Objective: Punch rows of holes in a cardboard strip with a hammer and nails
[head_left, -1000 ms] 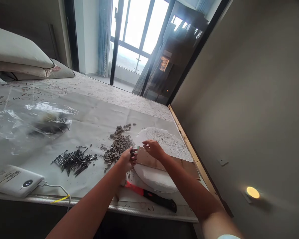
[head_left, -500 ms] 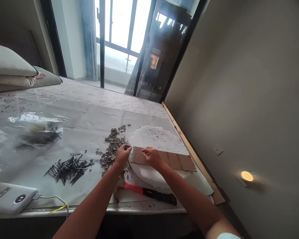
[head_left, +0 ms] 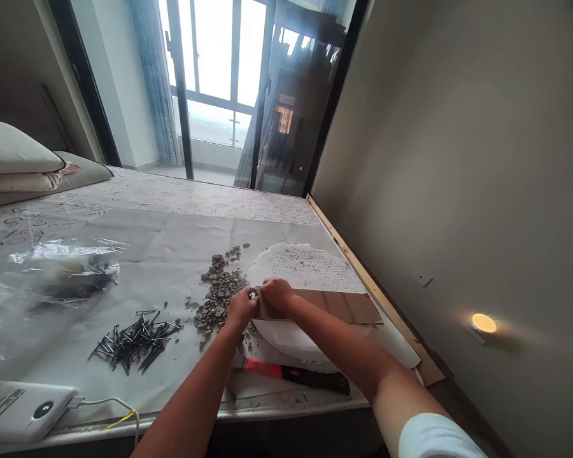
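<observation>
My left hand (head_left: pixel 241 310) is closed, with its fingertips at the left end of a brown cardboard strip (head_left: pixel 339 305). My right hand (head_left: pixel 275 297) is curled closed over that same end, its knuckles up. The two hands nearly meet there, and what their fingers pinch is hidden. Beneath the strip lies a white foam piece (head_left: pixel 291 338) with a rounded edge and a rough, crumbly far part. A hammer (head_left: pixel 296 374) with a red and black handle rests nearer to me; its head is partly hidden by my left arm.
Left of my hands is a heap of grey stone bits (head_left: pixel 219 289). Further left lie a pile of nails (head_left: pixel 136 340), a clear plastic bag (head_left: pixel 76 273) and a white power bank (head_left: pixel 28 407) with a cable. A wooden rail (head_left: pixel 344 245) runs along the right wall.
My right hand has moved left to the strip's end, beside my left hand, and its fingers have curled in. The green edge there is now covered. The camera view has shifted slightly.
</observation>
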{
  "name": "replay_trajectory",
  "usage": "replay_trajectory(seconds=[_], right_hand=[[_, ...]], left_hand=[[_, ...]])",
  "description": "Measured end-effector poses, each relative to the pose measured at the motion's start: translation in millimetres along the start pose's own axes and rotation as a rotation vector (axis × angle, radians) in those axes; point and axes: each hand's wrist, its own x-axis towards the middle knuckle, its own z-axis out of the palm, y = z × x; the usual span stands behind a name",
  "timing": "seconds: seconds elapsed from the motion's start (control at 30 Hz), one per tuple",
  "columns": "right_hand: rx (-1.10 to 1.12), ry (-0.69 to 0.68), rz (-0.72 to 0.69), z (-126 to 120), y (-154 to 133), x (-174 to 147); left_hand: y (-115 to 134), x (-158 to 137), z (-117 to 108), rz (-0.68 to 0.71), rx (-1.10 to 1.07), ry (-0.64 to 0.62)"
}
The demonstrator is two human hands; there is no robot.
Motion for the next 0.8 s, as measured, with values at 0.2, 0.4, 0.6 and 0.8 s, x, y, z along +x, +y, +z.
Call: replay_trajectory(seconds=[0.2,0.4,0.6,0.8], right_hand=[[-0.053,-0.018,-0.124,1,-1,5],[-0.014,0.002,-0.165,0,2,8],[0.203,0.095,-0.046,-8,9,12],[0.575,0.269,0.087,-10,23,-11]], left_hand=[[-1,5,6,-0.022,-0.096,0.009],[0,11,7,-0.02,-0.144,0.023],[1,11,4,-0.076,-0.222,-0.033],[2,4,-1,-0.067,-0.34,0.011]])
